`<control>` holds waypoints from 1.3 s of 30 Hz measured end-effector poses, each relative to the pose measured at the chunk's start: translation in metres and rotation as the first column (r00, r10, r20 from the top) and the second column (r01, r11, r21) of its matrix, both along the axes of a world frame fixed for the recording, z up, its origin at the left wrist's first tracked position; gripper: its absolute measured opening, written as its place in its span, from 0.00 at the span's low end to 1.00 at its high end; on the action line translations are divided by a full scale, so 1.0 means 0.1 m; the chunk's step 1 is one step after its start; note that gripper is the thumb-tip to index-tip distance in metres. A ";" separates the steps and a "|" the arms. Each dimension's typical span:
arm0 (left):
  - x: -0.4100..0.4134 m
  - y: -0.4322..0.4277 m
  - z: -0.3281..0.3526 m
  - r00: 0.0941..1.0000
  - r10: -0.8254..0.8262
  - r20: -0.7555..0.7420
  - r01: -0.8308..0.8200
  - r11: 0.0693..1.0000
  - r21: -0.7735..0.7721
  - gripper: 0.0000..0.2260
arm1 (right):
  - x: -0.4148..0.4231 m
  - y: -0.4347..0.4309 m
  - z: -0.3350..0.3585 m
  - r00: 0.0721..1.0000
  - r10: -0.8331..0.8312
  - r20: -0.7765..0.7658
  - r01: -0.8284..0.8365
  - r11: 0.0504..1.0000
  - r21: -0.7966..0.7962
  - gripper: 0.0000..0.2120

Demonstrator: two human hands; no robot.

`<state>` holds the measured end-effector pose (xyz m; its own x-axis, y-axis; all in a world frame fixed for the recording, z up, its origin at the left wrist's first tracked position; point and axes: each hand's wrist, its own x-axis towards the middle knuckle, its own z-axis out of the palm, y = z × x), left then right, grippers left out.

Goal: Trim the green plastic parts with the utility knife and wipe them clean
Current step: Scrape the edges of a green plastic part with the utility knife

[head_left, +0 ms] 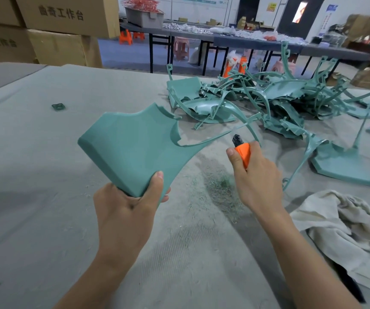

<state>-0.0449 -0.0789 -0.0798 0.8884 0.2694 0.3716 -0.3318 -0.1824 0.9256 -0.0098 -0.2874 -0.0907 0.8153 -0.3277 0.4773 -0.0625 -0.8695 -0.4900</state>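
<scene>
Right grip (254, 175) on knife (243, 152); rag (340, 224) nearby

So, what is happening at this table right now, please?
A person is in the middle of a trimming job. The left hand grips one flat green part by its lower corner, above the table. The right hand grips an orange utility knife, its tip close to the part's thin curved strip; contact is not clear. More green parts lie in a pile behind, fine shavings lie on the table below the hands, and a crumpled cloth lies at the right, untouched.
</scene>
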 end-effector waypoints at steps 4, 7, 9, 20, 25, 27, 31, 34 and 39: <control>0.00 -0.02 0.00 1.000 0.018 -0.008 -0.018 1.000 0.001 0.07 | -0.08 0.26 -0.01 0.985 0.162 -0.060 -0.161 0.987 0.019 0.24; 0.00 -0.02 0.00 0.999 0.034 -0.002 -0.034 0.999 0.003 0.06 | -0.13 0.41 0.00 0.971 0.229 -0.062 -0.227 0.973 0.036 0.24; 0.01 -0.02 0.00 0.999 0.046 0.000 -0.046 0.999 0.002 0.07 | -0.15 0.47 0.02 0.961 0.273 -0.038 -0.269 0.959 0.090 0.21; 0.00 0.00 -0.01 0.998 0.066 0.023 -0.068 0.996 0.050 0.07 | -0.18 0.51 0.04 0.952 0.302 -0.057 -0.281 0.929 0.242 0.21; -0.01 -0.01 -0.01 0.998 0.058 0.029 -0.059 0.997 0.049 0.09 | -0.18 0.52 0.03 0.975 0.209 -0.077 -0.197 0.969 0.147 0.22; -0.01 -0.02 -0.02 0.998 0.050 0.026 -0.051 0.998 0.022 0.08 | -0.16 0.49 0.03 0.980 0.183 -0.082 -0.171 0.976 0.138 0.22; -0.02 -0.02 -0.01 0.999 0.038 0.026 -0.039 0.999 0.024 0.09 | -0.14 0.47 0.03 0.984 0.160 -0.085 -0.148 0.980 0.133 0.23; -0.01 -0.01 -0.03 0.999 0.038 0.021 -0.039 0.999 0.026 0.08 | -0.14 0.46 0.03 0.986 0.142 -0.085 -0.132 0.985 0.112 0.22; -0.02 -0.02 -0.01 0.999 0.039 0.018 -0.039 0.999 0.021 0.08 | -0.10 0.42 0.02 0.989 0.106 -0.101 -0.098 0.992 0.084 0.21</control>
<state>-0.0471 -0.0808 -0.0805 0.8707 0.2954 0.3932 -0.3405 -0.2150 0.9154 -0.0199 -0.2457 -0.0889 0.8905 -0.2735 0.3636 -0.0304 -0.8332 -0.5521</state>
